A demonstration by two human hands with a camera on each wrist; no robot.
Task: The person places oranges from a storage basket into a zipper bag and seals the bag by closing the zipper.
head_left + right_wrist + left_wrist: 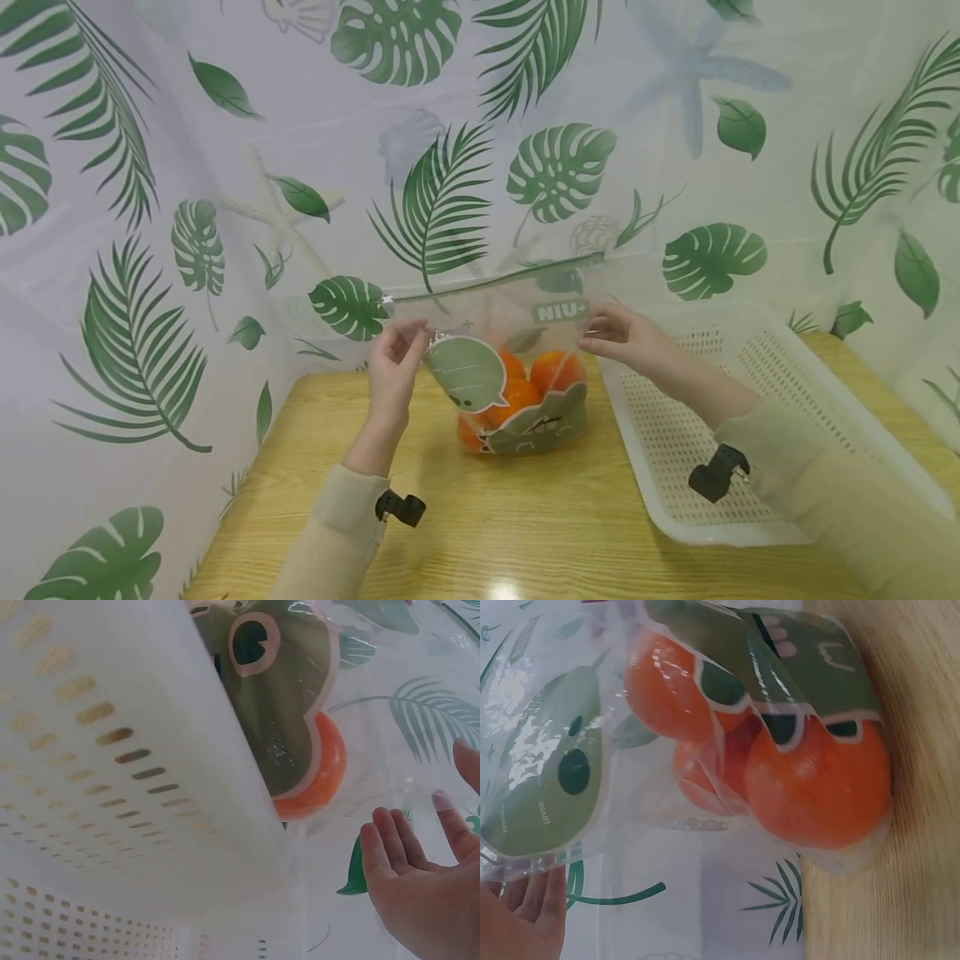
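A clear zip bag (480, 312) with green printed patches stands upright on the table, holding several oranges (557, 371). Its green zip strip runs along the top. My left hand (393, 358) is at the bag's left edge, fingertips right at the plastic. In the left wrist view, the left hand's fingers (544, 904) show at the bag's edge, the thumb out of sight. On the other side, my right hand (626, 333) has its fingers spread beside the right edge. The right wrist view shows the right hand (424, 877) with nothing between fingers and thumb.
A white perforated plastic basket (660, 508) sits at the right, under my right forearm, with its rim close to the bag. The wooden table (480, 517) reaches back to a leaf-printed curtain (285, 108) behind and at the sides.
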